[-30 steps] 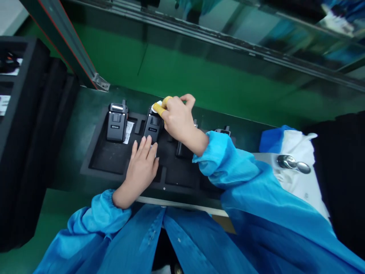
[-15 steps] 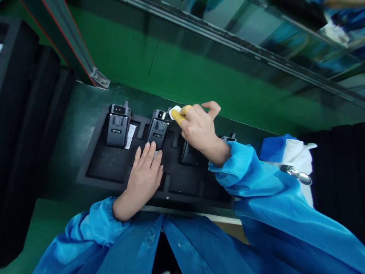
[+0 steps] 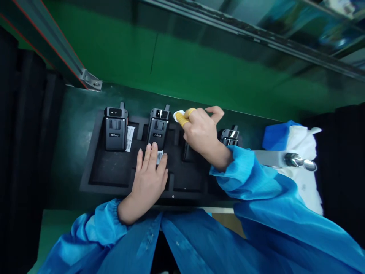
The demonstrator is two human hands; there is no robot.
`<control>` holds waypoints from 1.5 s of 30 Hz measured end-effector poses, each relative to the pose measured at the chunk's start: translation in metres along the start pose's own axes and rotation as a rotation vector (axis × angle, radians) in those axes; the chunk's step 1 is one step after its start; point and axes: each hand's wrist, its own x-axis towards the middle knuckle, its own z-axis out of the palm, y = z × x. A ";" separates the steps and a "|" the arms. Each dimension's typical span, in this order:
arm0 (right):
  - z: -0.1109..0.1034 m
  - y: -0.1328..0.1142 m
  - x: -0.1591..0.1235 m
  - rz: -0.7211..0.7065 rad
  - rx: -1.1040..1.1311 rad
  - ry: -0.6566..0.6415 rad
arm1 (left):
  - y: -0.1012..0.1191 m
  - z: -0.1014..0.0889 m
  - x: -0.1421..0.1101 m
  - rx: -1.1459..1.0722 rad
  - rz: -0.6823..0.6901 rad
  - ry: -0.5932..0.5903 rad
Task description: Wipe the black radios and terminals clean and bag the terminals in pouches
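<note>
- Dark green workbench top (image 3: 67,152) runs across the view, with a green back panel (image 3: 199,76) behind it and a metal frame rail (image 3: 59,49) ending in a bracket at its far left corner.
- Black foam tray (image 3: 94,182) lies on the bench, cut with several pockets; it serves as the landmark here.
- Three black Riton radios stand in the tray's pockets: first radio (image 3: 115,131) at its left, middle radio (image 3: 158,127) next to that, third radio (image 3: 188,152) mostly hidden under the right hand.
- Fourth radio (image 3: 229,137) sits just right of the third, at the tray's right end.
- White paper slip (image 3: 130,137) lies against the first radio's right side; a second slip (image 3: 160,156) shows just below the middle radio, between the left fingers.
- Left hand (image 3: 149,186) rests open on the tray, fingers slightly spread, their tips at the middle radio's lower edge.
- Right hand (image 3: 202,133) pinches a white wipe (image 3: 179,116) between yellow finger cots (image 3: 185,118), just beside the middle radio's top, above the third radio.
- Blue smock sleeves (image 3: 239,171) cover both forearms.
- Right of the tray lie a white cloth (image 3: 302,190) and a metal spoon-shaped tool (image 3: 300,161).
</note>
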 end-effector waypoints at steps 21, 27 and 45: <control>-0.024 -0.040 0.019 0.130 0.187 -0.139 | -0.001 -0.002 0.000 -0.017 0.010 -0.089; -0.020 -0.039 0.022 0.136 0.181 -0.104 | -0.001 -0.001 -0.001 -0.027 0.007 -0.070; -0.010 -0.045 -0.021 -0.202 0.093 -0.120 | -0.002 0.005 -0.004 -0.080 -0.024 0.004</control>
